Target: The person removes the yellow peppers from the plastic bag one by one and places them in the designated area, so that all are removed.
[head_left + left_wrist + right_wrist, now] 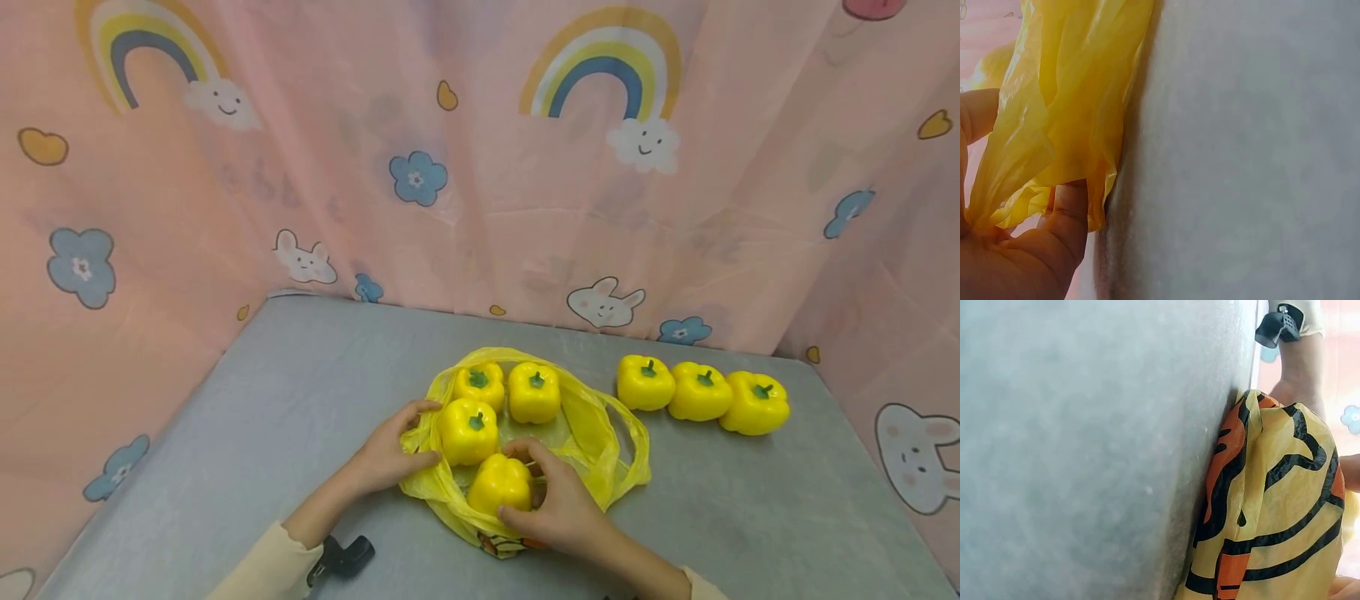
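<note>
inspector: state the right hand (562, 504) and its item.
assistant: the thumb and fingers pinch a yellow bell pepper (501, 485) from opposite sides. the pepper lies directly left of the right palm, inside the near rim of a yellow bag (588, 421). whether it bears on the bag's floor, i cannot tell.

inspector: its long axis?
assistant: none evident; the body is blocky, and no stem is plainly visible on it.

inspector: and the left hand (393, 450)?
assistant: it stands left of the right hand and slightly farther out, with bag film pinched between thumb and fingers. the left wrist view confirms the film in its grasp. the right hand is the nearer to the front pepper.

inspector: other contents?
assistant: three peppers, all beyond the right hand and toward its left: a middle pepper (468, 432) beside the left thumb, a back pepper (480, 383) behind that, and a stemmed pepper (534, 393) straight out.

inspector: outside the bag?
assistant: a row of three peppers (700, 392) on the worktop (300, 375), beyond and to the right of the right hand, which is the nearer hand.

inspector: obstructions?
assistant: the bag's handle loop (639, 446) stands partly between right hand and row.
</note>
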Demonstrator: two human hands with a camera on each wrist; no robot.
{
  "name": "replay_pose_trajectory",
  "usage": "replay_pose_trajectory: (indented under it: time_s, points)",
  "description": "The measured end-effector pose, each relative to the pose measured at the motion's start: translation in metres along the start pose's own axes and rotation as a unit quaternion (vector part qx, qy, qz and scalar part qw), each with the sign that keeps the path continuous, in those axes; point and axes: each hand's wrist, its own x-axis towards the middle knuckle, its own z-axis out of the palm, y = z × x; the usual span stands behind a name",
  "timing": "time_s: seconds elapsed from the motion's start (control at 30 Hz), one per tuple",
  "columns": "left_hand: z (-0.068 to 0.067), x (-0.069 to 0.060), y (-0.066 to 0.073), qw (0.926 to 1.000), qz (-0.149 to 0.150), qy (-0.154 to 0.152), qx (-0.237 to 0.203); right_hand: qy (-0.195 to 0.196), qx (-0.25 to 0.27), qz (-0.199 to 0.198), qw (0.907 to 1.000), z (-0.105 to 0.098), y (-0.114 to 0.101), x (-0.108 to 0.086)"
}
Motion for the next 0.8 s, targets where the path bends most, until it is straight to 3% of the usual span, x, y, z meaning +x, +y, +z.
replay_pose_trajectory:
  time_s: [0.33, 0.6, 0.8]
  points:
    - [0.000, -0.001, 0.001, 1.0000, -0.002, 0.001, 0.003, 0.019, 0.010, 0.050, 0.9985, -0.009, -0.006, 0.001]
    - [0.000, -0.001, 0.001, 1.0000, -0.002, 0.002, 0.002, 0.036, 0.037, 0.033, 0.9981, -0.023, -0.009, -0.001]
    - [0.000, 0.000, 0.000, 1.0000, 0.000, 0.002, 0.000, 0.073, 0.013, -0.005, 0.9972, -0.032, -0.008, -0.002]
